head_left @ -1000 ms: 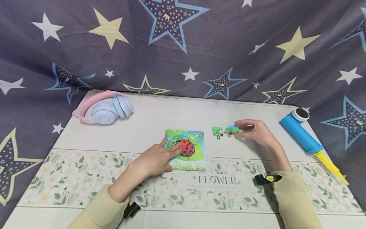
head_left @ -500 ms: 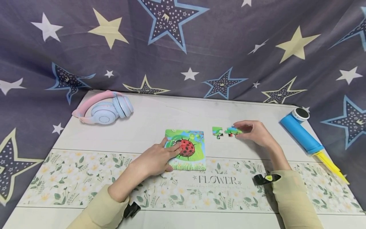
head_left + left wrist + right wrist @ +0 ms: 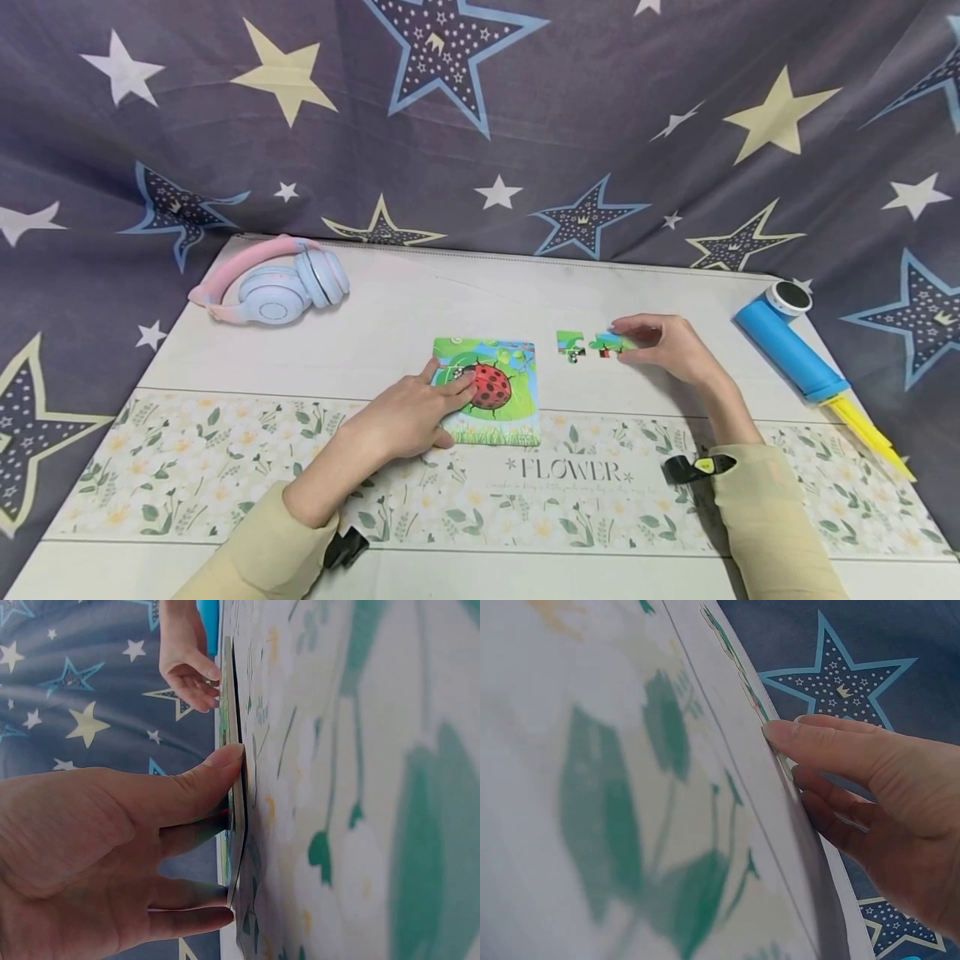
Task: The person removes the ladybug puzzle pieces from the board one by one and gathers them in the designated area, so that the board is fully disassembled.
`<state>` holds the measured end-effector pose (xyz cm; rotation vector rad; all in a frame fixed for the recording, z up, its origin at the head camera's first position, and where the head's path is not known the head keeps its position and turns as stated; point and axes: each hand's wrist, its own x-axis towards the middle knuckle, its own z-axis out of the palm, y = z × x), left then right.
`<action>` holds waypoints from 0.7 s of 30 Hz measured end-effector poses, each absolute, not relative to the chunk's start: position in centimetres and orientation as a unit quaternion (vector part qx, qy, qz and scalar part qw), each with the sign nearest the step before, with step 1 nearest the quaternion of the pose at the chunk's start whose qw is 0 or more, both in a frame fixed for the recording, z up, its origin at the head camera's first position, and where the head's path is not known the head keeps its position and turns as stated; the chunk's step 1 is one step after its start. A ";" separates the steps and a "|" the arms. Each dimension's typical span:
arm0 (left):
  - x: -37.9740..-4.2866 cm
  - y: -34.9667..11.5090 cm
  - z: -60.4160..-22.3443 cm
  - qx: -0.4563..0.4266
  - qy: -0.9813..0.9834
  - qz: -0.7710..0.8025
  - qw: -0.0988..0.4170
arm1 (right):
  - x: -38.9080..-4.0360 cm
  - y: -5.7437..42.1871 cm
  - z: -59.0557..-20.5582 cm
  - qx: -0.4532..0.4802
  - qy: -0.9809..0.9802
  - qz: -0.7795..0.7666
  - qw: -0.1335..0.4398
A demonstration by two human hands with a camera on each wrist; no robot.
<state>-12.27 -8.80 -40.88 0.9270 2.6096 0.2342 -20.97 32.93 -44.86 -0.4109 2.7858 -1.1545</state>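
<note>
My left hand rests with fairly straight fingers on a square ladybug puzzle board, red ladybug on green. Its thumb lies along the board's near edge in the left wrist view, and the fingers partly cover the picture's left side. To the right, my right hand pinches a green and blue puzzle piece between thumb and fingers at its right side. That piece is down at the tabletop, its tab pointing left. A second puzzle piece lies just left of it, with a narrow gap between.
Pink and blue headphones lie at the back left of the table. A blue cylinder with a yellow end lies at the right, beside a white round object with a dark top. A starry curtain hangs behind.
The puzzle piece in my right hand, tilted a second ago, has come down flat on the table with a slight turn. My left hand and the board have not moved.
</note>
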 end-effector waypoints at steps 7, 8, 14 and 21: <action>-12.3 -8.8 -40.8 0.328 0.923 0.086 0.180 | -21.0 33.2 -45.1 -0.139 0.914 -0.378 0.046; -12.3 -8.8 -40.8 0.328 0.923 0.086 0.180 | -21.0 33.2 -45.1 -0.139 0.914 -0.377 0.047; -12.1 -8.6 -40.7 0.324 0.925 0.086 0.181 | -21.0 33.2 -44.9 -0.138 0.913 -0.382 0.040; -12.3 -8.5 -40.7 0.334 0.925 0.071 0.167 | -20.8 32.7 -44.2 -0.133 0.918 -0.373 0.022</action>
